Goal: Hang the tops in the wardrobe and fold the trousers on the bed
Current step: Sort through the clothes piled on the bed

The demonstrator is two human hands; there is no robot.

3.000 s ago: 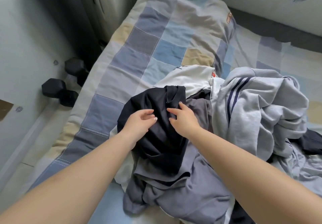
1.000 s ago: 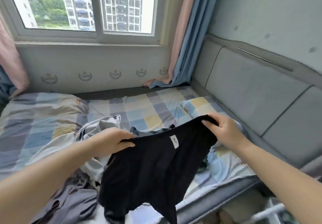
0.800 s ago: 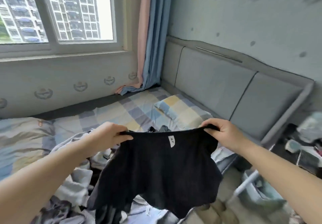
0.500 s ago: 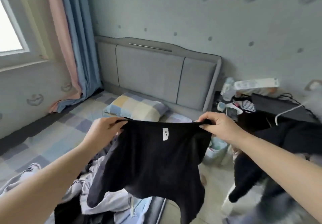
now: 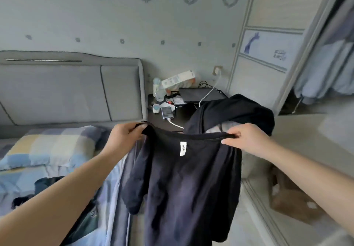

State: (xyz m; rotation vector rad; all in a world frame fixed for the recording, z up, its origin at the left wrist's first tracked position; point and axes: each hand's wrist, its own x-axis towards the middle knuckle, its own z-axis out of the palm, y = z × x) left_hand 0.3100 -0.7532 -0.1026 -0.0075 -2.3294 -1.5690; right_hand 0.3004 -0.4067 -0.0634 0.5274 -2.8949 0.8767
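The way right toward the wardrobe [image 5: 325,58] is open over bare floor [image 5: 298,131]; ahead it is blocked by a dark garment [image 5: 235,109] and cluttered nightstand [image 5: 183,108].

A small white rectangular label [image 5: 183,148], sewn just below the inside neckline of a black short-sleeved fabric top [image 5: 187,184], carries two dark letters printed sideways that look like "HP", though they are small and slightly blurred. A long white cardboard box [image 5: 178,80] on the dark bedside table [image 5: 183,115] has printing on its side that is too small to read. A pale panel on the sliding wardrobe door [image 5: 268,48] bears a small blurred blue mark that cannot be made out.
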